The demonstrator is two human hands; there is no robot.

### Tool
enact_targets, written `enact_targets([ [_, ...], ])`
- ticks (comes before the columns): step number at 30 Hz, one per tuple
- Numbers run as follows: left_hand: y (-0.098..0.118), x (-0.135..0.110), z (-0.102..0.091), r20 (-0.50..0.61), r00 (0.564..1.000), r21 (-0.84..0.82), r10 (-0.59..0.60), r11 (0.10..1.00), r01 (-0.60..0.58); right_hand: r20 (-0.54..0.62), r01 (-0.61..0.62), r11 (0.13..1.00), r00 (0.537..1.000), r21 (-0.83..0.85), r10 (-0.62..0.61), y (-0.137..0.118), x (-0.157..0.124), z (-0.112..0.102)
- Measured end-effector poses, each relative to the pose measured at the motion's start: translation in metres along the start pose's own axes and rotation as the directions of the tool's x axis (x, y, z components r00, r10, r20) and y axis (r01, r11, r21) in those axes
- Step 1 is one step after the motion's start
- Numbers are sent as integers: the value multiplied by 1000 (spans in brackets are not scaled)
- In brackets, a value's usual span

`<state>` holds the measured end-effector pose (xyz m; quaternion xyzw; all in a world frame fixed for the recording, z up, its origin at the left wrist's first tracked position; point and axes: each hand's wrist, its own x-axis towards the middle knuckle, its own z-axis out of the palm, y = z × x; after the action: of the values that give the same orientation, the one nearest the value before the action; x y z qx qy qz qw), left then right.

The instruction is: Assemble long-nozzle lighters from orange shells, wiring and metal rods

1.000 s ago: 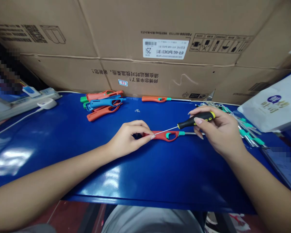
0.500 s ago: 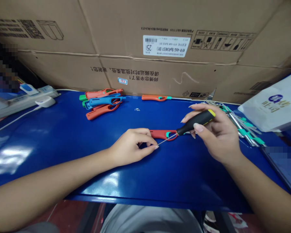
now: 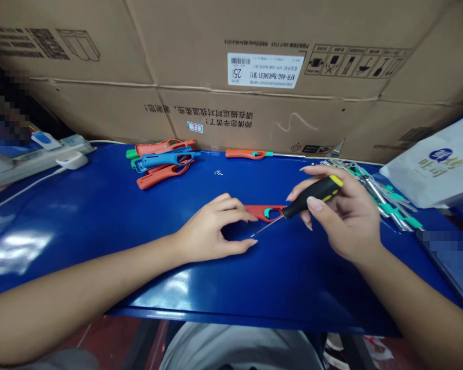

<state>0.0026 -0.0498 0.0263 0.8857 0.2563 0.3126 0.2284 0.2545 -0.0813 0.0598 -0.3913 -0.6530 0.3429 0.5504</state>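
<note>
My right hand [image 3: 353,221] grips a screwdriver [image 3: 307,199] by its black and yellow handle, with the thin shaft pointing down to the left. At the shaft's end is a small bright tip; whether a screw sits on it I cannot tell. My left hand [image 3: 210,228] is beside that tip, thumb and fingers apart, holding nothing visible. Behind the shaft lies a red long-nosed lighter [image 3: 259,210] with a green trigger. My left fingers hide its rear end, and my right hand covers its front part. Several tiny white pieces [image 3: 218,173] lie farther back on the blue table [image 3: 111,221].
Red, blue and green lighter casings [image 3: 164,159] are piled at the back left. An orange lighter [image 3: 247,153] lies along the large cardboard box [image 3: 200,51]. Metal lighter tubes [image 3: 393,210] with green parts, a white bag [image 3: 435,159] and a power strip [image 3: 31,162] flank the table.
My left thumb and fingers have spread apart, letting go around the screwdriver's tip. The screwdriver and my right hand have hardly moved.
</note>
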Motion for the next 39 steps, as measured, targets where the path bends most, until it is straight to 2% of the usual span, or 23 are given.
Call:
enact_targets([
  [3, -8, 2, -9, 0, 1000, 94, 14, 995, -14, -48, 29, 1000, 998, 5, -29, 3, 2, -2],
  [7, -22, 3, -17, 50, 995, 194, -87, 978, 76, -156, 49, 999, 987, 3, -48, 3, 6, -5],
  [12, -31, 3, -15, 85, 990, 147, -108, 985, 95, -308, 124, 992, 943, -21, -125, -6, 9, -2],
  [15, -27, 3, -9, 92, 991, 77, -99, 993, 92, -347, 201, 976, 912, -84, -218, -11, 10, -1],
  [17, -21, 3, -3, 102, 989, 10, -107, 994, 107, -341, 232, 965, 903, -125, -261, -14, 10, -1],
  [20, -9, 3, 8, 94, 985, -71, -145, 986, 152, -301, 209, 962, 919, -175, -254, -21, 11, 1],
  [25, 15, 2, 27, 78, 981, -70, -178, 980, 184, -211, 219, 944, 939, -248, -273, -33, 15, 11],
  [28, 24, 3, 36, 66, 979, -76, -192, 978, 197, -149, 233, 928, 947, -290, -284, -31, 14, 20],
  [31, 23, 5, 40, 65, 981, -76, -185, 979, 189, -167, 247, 927, 939, -283, -302, -20, 8, 26],
  [35, 15, 5, 39, 62, 989, -106, -135, 984, 141, -208, 317, 909, 903, -269, -376, -4, -1, 26],
  [39, 11, 3, 34, 62, 991, -98, -117, 988, 123, -241, 272, 913, 905, -304, -350, 3, -7, 24],
])
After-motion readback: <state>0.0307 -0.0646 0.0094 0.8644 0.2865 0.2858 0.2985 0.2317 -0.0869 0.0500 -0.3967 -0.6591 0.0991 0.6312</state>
